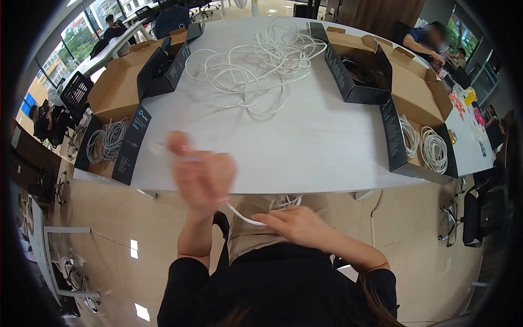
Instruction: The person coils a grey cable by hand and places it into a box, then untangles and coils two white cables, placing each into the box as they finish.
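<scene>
Raised over the left front part of the white table, my left hand [202, 177] is smeared by motion, its fingers curled around a white cable [239, 215]. From below that hand the cable runs down to my right hand [297, 224], which is closed on it close to my lap. More white cable [286, 203] lies bunched on my lap, just past my right fingers. Farther off, a loose tangle of white cable [245, 73] spreads across the table's back middle.
An open box [131, 144] of coiled white cables stands at the left; another [400, 136] holds coils at the right. Behind them, two more open black boxes [171, 68] [348, 82] contain dark items. People sit at farther tables.
</scene>
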Motion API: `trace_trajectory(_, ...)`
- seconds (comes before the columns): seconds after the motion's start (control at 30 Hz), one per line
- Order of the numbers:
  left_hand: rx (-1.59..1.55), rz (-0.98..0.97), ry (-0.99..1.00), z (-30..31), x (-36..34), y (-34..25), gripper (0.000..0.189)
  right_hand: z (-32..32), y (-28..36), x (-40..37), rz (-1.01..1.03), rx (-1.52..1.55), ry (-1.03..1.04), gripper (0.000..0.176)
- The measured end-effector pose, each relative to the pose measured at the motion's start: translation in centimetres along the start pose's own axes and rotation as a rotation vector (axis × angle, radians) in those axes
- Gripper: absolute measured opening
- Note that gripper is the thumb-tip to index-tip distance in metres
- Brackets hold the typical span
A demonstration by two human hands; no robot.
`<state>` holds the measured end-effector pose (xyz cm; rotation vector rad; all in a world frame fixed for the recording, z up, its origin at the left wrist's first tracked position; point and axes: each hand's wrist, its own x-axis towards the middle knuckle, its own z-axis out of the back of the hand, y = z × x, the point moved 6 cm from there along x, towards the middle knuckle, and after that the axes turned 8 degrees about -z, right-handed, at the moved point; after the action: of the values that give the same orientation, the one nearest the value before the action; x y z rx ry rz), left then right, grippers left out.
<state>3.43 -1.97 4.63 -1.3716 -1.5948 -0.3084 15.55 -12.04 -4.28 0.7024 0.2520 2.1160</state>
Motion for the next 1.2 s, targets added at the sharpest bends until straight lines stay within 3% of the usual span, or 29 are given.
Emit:
trace_trajectory(0.03, 0.374, 0.125, 0.124, 0.2, -1.1, 2.0, 0.010, 1.3, 0.2, 0.0, 0.030, -0.043, 0.007, 0.030)
trace_trajectory(0.1, 0.624, 0.331, 0.374, 0.0, -3.9, 6.1, 0.012, 4.2, 0.9, 0.2, 0.093, -0.136, 0.017, 0.027)
trace_trajectory(0.17, 0.670, 0.564, 0.773, -1.1, -6.3, 7.7, 0.020, 6.1, 0.6, 0.5, 0.108, -0.134, -0.009, 0.023)
trace_trajectory(0.27, 0.085, 1.209, 0.423, -2.3, -8.1, 7.0, 0.029, 8.7, -0.2, 0.8, 0.065, -0.129, -0.064, 0.018)
trace_trajectory(0.37, -0.262, 1.248, 0.507, -1.1, -8.2, 6.2, 0.032, 10.7, -0.9, 1.4, 0.013, 0.027, -0.228, 0.017)
trace_trajectory(0.43, -0.242, 1.134, 0.735, -3.4, -8.1, 6.1, 0.033, 11.0, -1.5, 1.7, 0.018, 0.119, -0.311, 0.018)
trace_trajectory(0.5, -0.481, 1.297, 0.788, -5.1, -8.4, 5.5, 0.034, 11.3, -1.8, 2.1, 0.027, 0.160, -0.358, 0.022)
trace_trajectory(0.57, -0.782, 1.302, 0.776, -5.5, -9.2, 4.8, 0.033, 11.5, -1.7, 3.0, -0.008, 0.283, -0.387, 0.024)
trace_trajectory(0.6, -0.915, 1.273, 0.781, -5.8, -9.1, 4.2, 0.032, 10.6, -2.2, 3.2, -0.132, 0.260, -0.212, 0.034)
trace_trajectory(0.63, -1.049, 1.243, 0.783, -6.0, -8.7, 3.5, 0.032, 9.7, -2.3, 3.2, -0.110, 0.432, -0.206, 0.040)
trace_trajectory(0.7, -0.976, 1.191, 0.789, -5.7, -8.3, 3.6, 0.036, 7.2, -2.7, 3.1, -0.062, 0.774, -0.188, 0.053)
trace_trajectory(0.73, -0.952, 1.141, 0.776, -5.3, -8.5, 3.7, 0.037, 6.1, -2.8, 2.6, -0.165, 0.922, -0.071, 0.068)
trace_trajectory(0.77, -0.928, 1.090, 0.764, -5.0, -8.7, 3.9, 0.038, 6.3, -2.9, 2.4, -0.160, 0.900, -0.174, 0.067)
trace_trajectory(0.8, -0.787, 0.917, 0.674, -4.4, -8.4, 4.3, 0.041, 6.3, -3.0, 2.3, -0.155, 0.877, -0.277, 0.066)
trace_trajectory(0.83, -0.881, 0.853, 0.599, -4.0, -8.0, 4.4, 0.042, 6.2, -2.9, 2.0, -0.153, 0.854, -0.379, 0.065)
trace_trajectory(0.9, -1.058, 0.719, 0.439, -3.3, -7.3, 4.8, 0.043, 5.4, -2.6, 1.4, -0.282, 0.817, -0.499, 0.044)
trace_trajectory(0.97, -0.860, 0.774, 0.346, -3.1, -7.9, 5.7, 0.044, 3.4, -3.7, 0.0, -0.427, 0.833, -0.659, 0.033)
trace_trajectory(1.0, -0.749, 0.772, 0.301, -3.4, -8.6, 6.2, 0.044, 4.1, -3.9, 0.3, -0.398, 0.697, -0.747, 0.040)
trace_trajectory(1.1, -0.378, 0.764, 0.183, -3.7, -8.2, 6.3, 0.038, 6.4, -4.1, 0.1, -0.311, 0.357, -0.734, 0.036)
trace_trajectory(1.13, -0.316, 0.802, 0.130, -3.7, -7.8, 6.3, 0.036, 7.1, -3.9, 0.1, -0.313, 0.296, -0.721, 0.011)
trace_trajectory(1.2, -0.309, 0.892, 0.122, -2.9, -7.9, 6.5, 0.028, 7.4, -3.7, 0.4, -0.309, 0.227, -0.694, 0.009)
